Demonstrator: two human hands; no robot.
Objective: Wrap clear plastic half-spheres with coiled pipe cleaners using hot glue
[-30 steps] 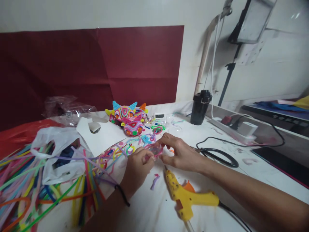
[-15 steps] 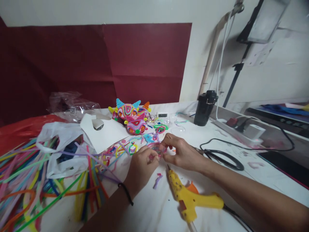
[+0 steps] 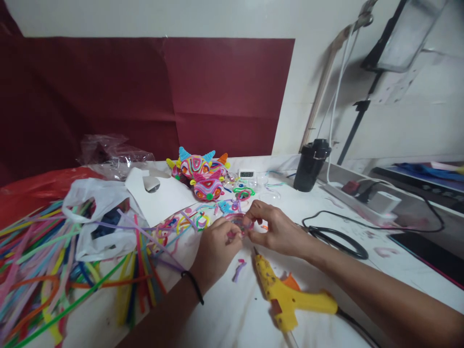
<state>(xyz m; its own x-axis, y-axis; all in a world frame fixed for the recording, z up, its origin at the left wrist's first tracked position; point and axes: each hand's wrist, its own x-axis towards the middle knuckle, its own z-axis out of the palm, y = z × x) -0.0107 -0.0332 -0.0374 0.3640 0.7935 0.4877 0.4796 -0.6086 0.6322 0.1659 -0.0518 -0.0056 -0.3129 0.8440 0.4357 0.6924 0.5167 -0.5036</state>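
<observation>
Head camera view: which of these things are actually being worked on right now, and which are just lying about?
In use: left hand and right hand, both gripping the small pink piece.

Lying about: yellow glue gun, pipe cleaners, finished colourful figures, white plastic bag, black cup, scissors.

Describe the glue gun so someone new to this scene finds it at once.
Start at the white table and find the right hand. The glue gun lies just below it, nozzle pointing toward the hands. It is the only solid yellow tool, trailing a dark cord.
</observation>
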